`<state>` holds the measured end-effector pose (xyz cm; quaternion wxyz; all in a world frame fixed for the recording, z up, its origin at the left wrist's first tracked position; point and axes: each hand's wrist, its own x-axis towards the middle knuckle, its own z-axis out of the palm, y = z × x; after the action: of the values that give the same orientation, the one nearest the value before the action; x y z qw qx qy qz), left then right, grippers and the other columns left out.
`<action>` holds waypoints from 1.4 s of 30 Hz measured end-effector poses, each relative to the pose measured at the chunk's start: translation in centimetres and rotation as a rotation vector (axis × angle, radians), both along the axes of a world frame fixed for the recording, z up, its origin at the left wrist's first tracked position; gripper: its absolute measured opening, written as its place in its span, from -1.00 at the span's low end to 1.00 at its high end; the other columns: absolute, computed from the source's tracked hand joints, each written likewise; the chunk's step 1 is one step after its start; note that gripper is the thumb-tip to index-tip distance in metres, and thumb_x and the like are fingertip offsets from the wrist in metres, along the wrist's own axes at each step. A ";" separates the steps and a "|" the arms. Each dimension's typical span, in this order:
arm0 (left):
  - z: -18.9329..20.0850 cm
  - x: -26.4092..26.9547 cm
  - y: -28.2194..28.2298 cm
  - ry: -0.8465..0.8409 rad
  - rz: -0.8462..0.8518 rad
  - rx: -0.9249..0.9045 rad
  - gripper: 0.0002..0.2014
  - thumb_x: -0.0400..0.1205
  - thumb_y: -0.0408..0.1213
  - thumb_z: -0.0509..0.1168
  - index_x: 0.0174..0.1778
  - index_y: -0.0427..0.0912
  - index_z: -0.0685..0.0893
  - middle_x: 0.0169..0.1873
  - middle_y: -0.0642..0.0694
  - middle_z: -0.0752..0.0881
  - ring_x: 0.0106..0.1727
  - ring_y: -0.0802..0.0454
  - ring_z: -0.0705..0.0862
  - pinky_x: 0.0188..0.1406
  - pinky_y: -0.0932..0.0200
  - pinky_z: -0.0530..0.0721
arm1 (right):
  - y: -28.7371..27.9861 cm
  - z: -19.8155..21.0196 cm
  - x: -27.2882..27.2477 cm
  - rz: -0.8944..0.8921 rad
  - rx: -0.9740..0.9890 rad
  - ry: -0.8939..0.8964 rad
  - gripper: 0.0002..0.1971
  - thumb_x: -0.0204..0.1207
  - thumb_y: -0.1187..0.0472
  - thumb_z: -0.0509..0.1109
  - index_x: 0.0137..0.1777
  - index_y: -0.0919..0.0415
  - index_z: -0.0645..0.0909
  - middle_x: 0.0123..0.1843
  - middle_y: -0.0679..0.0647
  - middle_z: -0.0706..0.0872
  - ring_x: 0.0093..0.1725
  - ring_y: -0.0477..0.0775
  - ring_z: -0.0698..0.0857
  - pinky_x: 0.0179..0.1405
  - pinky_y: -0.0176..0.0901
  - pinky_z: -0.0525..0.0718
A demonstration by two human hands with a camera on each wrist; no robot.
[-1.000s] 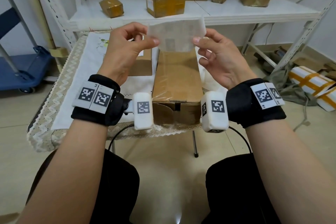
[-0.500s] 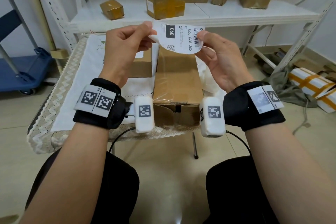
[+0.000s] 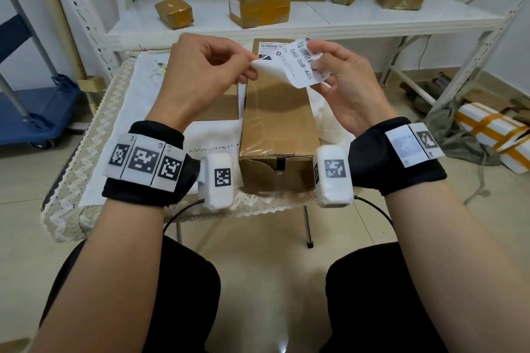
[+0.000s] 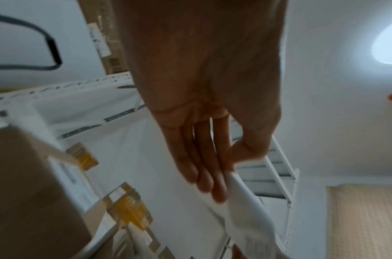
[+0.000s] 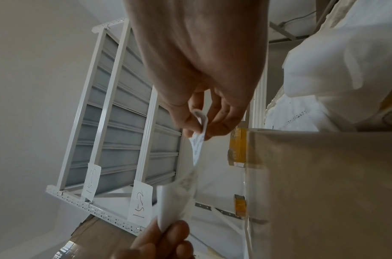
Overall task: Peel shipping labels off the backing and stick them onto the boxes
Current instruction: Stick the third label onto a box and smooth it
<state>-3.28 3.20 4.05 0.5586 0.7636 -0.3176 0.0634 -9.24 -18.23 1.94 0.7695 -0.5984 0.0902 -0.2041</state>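
Observation:
In the head view I hold a white shipping label (image 3: 301,69), printed 060-068-A05, in the air above a long brown cardboard box (image 3: 278,117). My left hand (image 3: 252,66) pinches a blank white layer (image 3: 271,74) that curls away from the label's left edge. My right hand (image 3: 312,56) pinches the label's barcode end. The left wrist view shows the left hand (image 4: 228,175) pinching the white sheet (image 4: 245,210). In the right wrist view the right hand (image 5: 201,129) pinches the twisted label (image 5: 197,154), beside the box (image 5: 323,192).
The box stands on a small table with a lace cloth (image 3: 94,135), next to a smaller box (image 3: 220,109). A white shelf (image 3: 344,17) behind carries several taped boxes. A blue cart (image 3: 37,112) is at the left. White parcels (image 3: 487,135) lie on the floor, right.
The sheet showed its blank side, then was turned printed face toward me. Now the left hand has pulled a white layer away from its left edge and the label is tilted.

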 end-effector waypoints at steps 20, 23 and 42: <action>0.6 -2.2 -1.2 -0.318 -0.114 0.440 -0.92 0.46 -0.25 0.61 -0.20 0.01 0.87 -0.11 -0.04 0.85 0.03 0.05 0.72 -0.11 0.51 0.49 | -2.4 0.1 2.6 0.090 -0.205 0.138 -0.90 0.60 0.44 0.49 -0.07 0.24 0.70 -0.22 0.06 0.88 -0.26 -0.04 0.84 -0.14 -0.24 0.76; 0.2 -2.1 -1.4 -0.313 -0.126 0.451 -0.94 0.43 -0.15 0.57 -0.23 -0.01 0.90 -0.17 0.04 0.87 0.01 0.03 0.76 0.18 0.03 0.68 | -2.4 -0.4 3.6 0.095 -0.349 0.192 -0.89 0.58 0.33 0.55 -0.09 0.11 0.75 -0.28 -0.11 0.85 -0.36 -0.20 0.74 -0.26 -0.32 0.56; 0.3 -1.7 -1.7 -0.172 -0.101 0.637 -0.81 0.45 -0.31 0.57 -0.37 0.05 0.75 0.03 0.11 0.85 0.21 0.22 0.72 0.21 0.32 0.53 | -2.4 -2.3 4.8 0.079 -0.376 0.192 -0.88 0.50 0.38 0.58 -0.15 0.15 0.78 -0.23 -0.06 0.83 -0.33 -0.15 0.66 -0.26 -0.32 0.57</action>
<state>-5.01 1.46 4.40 0.2654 0.8750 -0.4049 -0.0024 -4.39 -20.63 -0.34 0.6394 -0.7514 0.0999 -0.1288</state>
